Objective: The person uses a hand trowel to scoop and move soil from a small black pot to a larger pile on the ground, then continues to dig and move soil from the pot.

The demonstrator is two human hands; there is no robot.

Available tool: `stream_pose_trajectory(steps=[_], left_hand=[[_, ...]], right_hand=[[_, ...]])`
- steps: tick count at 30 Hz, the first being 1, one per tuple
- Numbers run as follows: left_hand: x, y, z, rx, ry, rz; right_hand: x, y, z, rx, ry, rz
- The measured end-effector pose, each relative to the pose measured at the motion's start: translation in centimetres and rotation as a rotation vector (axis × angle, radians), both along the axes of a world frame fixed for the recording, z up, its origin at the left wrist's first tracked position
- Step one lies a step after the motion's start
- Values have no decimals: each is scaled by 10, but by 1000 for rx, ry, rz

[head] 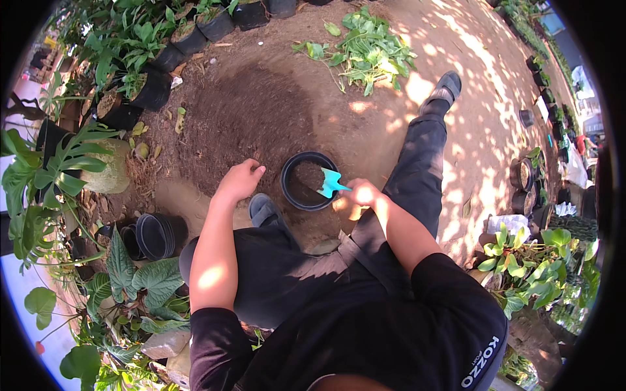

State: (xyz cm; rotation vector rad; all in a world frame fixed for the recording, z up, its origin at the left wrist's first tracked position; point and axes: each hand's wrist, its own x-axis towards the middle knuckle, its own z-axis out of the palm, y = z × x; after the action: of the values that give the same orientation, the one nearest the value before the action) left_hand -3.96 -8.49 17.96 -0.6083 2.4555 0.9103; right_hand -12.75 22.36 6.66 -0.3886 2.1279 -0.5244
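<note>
A round black plastic plant pot stands on the ground between my legs, with brown soil inside. My right hand grips the handle of a turquoise hand trowel, whose blade reaches over the pot's right side and has soil on its edge. To the left of the pot, my left hand hangs near a broad patch of dark loose soil with its fingers partly curled and nothing visible in it. Whether it touches the soil cannot be told.
Cut leafy stems lie on the ground ahead. Stacked black pots stand at the left beside large-leaved plants. A row of potted plants borders the soil at the upper left. More pots stand at the right.
</note>
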Motion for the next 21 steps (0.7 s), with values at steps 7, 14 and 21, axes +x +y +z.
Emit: stream_pose_trajectory(steps=[7, 14, 21], left_hand=[[6, 13, -99, -127, -358, 17], [3, 42, -151, 54, -365, 250], [5, 54, -178, -132, -276, 237]], right_hand=[[-3, -1, 10, 39, -72, 118], [2, -4, 8, 54, 52, 75], [0, -9, 6, 90, -5, 75]])
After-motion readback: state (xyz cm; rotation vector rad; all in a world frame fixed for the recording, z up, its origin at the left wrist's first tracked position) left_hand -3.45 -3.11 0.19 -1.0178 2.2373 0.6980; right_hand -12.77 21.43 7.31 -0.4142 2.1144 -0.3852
